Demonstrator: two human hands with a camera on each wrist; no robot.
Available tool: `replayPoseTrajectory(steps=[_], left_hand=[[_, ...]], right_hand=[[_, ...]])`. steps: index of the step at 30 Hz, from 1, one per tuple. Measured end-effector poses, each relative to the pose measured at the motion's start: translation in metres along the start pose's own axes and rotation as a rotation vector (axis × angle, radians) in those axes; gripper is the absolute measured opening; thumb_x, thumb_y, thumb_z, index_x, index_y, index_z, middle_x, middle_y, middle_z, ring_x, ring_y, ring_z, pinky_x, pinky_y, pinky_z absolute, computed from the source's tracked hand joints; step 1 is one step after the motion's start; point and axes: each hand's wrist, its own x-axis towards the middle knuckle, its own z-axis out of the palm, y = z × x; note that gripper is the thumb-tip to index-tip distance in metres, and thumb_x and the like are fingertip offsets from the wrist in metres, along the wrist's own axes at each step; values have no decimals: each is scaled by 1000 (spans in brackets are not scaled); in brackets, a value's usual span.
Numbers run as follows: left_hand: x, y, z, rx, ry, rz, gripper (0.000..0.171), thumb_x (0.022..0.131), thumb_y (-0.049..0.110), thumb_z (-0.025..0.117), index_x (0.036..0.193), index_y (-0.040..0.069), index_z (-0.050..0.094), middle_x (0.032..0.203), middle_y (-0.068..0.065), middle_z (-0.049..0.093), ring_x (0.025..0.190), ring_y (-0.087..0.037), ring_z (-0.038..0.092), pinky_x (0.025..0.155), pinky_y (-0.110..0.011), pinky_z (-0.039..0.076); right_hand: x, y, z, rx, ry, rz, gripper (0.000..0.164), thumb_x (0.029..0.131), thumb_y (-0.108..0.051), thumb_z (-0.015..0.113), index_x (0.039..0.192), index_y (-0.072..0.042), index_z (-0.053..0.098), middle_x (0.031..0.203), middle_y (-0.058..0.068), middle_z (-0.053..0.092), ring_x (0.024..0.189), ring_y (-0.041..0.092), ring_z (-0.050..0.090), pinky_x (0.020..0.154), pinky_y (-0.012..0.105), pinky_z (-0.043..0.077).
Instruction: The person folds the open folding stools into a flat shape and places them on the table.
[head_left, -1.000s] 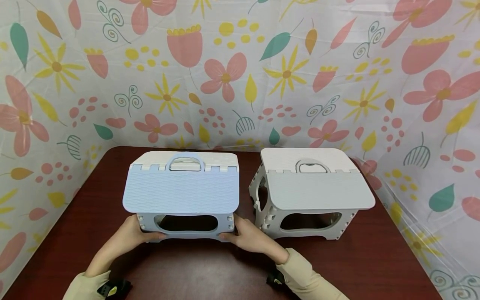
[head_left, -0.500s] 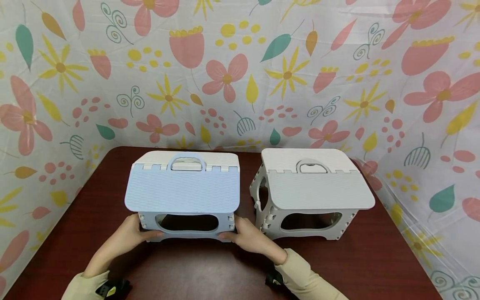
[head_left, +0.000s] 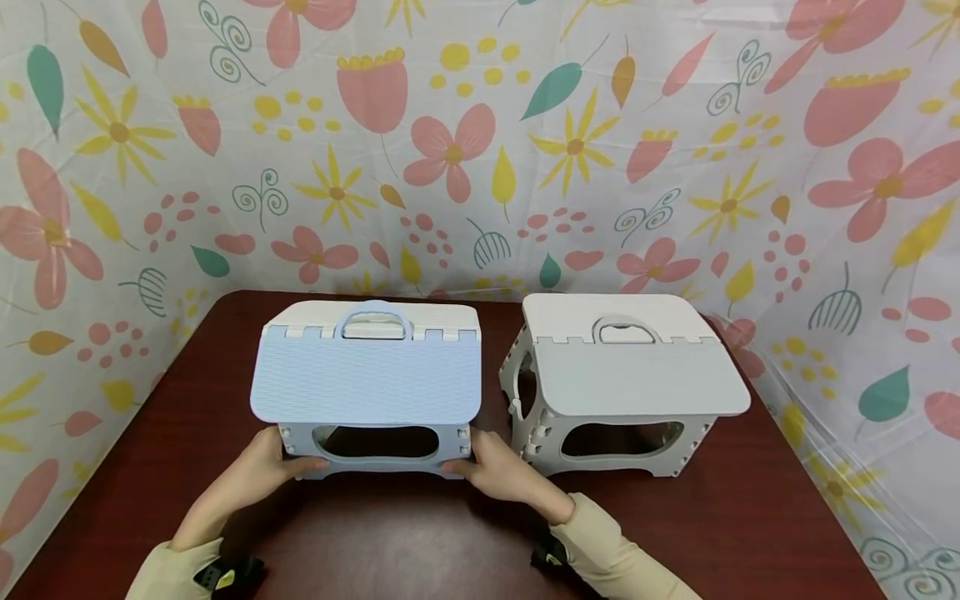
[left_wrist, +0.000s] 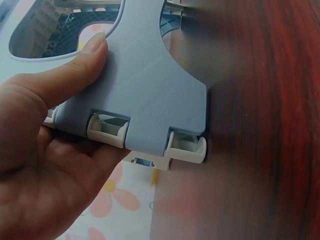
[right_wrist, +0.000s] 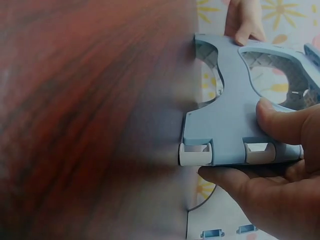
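A blue and white folding stool (head_left: 367, 379) stands unfolded on the table, its handle (head_left: 373, 315) at the middle of the top. My left hand (head_left: 255, 468) grips the lower left corner of its front leg panel, thumb across the front and fingers round the side, as the left wrist view shows up close on the blue panel (left_wrist: 145, 75). At the opposite corner my right hand (head_left: 498, 468) pinches the panel the same way; in the right wrist view the thumb lies on the blue panel (right_wrist: 230, 120) and the fingers pass beneath the hinged edge.
A grey and white folding stool (head_left: 630, 379) stands unfolded just right of the blue one, with a narrow gap between. The dark red wooden table (head_left: 375, 542) extends in front. A flower-patterned curtain (head_left: 450, 242) hangs behind the table and along both sides.
The blue stool has shifted very slightly to the right, with both hands keeping their grip on its front panel. The grey stool has not moved.
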Motion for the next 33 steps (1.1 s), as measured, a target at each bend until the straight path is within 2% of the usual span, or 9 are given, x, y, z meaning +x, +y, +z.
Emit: replayPoseTrajectory(steps=[11, 17, 24, 30, 33], left_hand=[[1, 1, 0, 10, 8, 37, 72, 78, 8, 79, 135, -2, 37, 114, -22, 59, 82, 0, 53, 61, -25, 47], [1, 1, 1, -9, -5, 25, 73, 78, 7, 79, 137, -1, 36, 115, -23, 58, 79, -1, 53, 58, -26, 48], [0, -2, 3, -1, 2, 18, 72, 76, 5, 80, 135, 0, 38, 116, -21, 59, 83, -1, 54, 62, -26, 48], [0, -3, 3, -17, 1, 43, 70, 77, 4, 79, 133, -2, 38, 113, -23, 59, 79, 0, 54, 58, -27, 48], [0, -2, 3, -7, 8, 66, 69, 77, 4, 79, 132, -2, 39, 113, -22, 59, 82, 1, 55, 61, -25, 48]], right_hand=[[1, -2, -4, -20, -6, 8, 31, 89, -17, 69, 116, -5, 61, 106, 5, 72, 94, 11, 64, 80, 25, 51], [0, -2, -4, -17, -10, 0, 31, 89, -18, 69, 116, -6, 61, 105, 5, 72, 92, 8, 63, 80, 24, 51], [0, -1, -3, 3, -16, 8, 30, 90, -17, 69, 116, -5, 61, 104, 4, 72, 91, 7, 62, 79, 24, 50], [0, -1, -3, -13, -14, 12, 29, 89, -19, 70, 114, -7, 62, 103, 3, 72, 91, 8, 63, 80, 24, 50], [1, -1, -4, -21, -13, 5, 28, 89, -20, 70, 113, -7, 62, 101, 3, 72, 89, 7, 63, 79, 24, 50]])
